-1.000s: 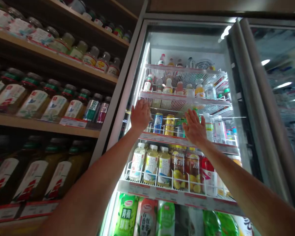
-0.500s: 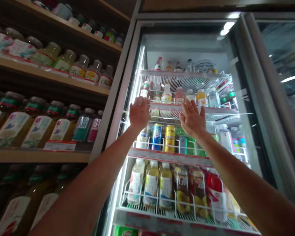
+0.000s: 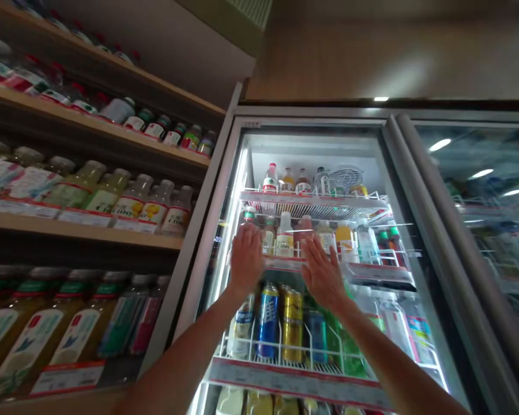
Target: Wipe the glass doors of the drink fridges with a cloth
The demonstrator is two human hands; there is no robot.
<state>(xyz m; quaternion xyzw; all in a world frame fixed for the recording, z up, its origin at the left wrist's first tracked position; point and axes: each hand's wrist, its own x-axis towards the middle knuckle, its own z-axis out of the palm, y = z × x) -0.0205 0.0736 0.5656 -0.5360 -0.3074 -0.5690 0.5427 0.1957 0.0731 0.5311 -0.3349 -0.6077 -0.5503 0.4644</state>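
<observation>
Both my arms reach up into an open, lit drinks fridge (image 3: 242,173). My left hand (image 3: 245,259) is raised with fingers stretched, in front of the second wire shelf (image 3: 372,271), near a red-capped bottle (image 3: 249,217). My right hand (image 3: 322,273) is open too, fingers spread, in front of a white-capped bottle (image 3: 284,236) and a pinkish bottle (image 3: 304,226) on that shelf. Neither hand holds anything. Below the hands stand a blue can (image 3: 268,318) and a gold can (image 3: 292,323).
The fridge door (image 3: 415,219) stands open at the right, beside a second glass door (image 3: 493,219). Wooden shelves (image 3: 90,230) at the left carry rows of juice bottles (image 3: 125,202). The top fridge shelf holds small bottles (image 3: 288,180) and a fan grille (image 3: 345,177).
The view has tilted upward, so the shelves sit lower in frame. Both hands have risen from the can shelf to the bottle shelf above, staying open.
</observation>
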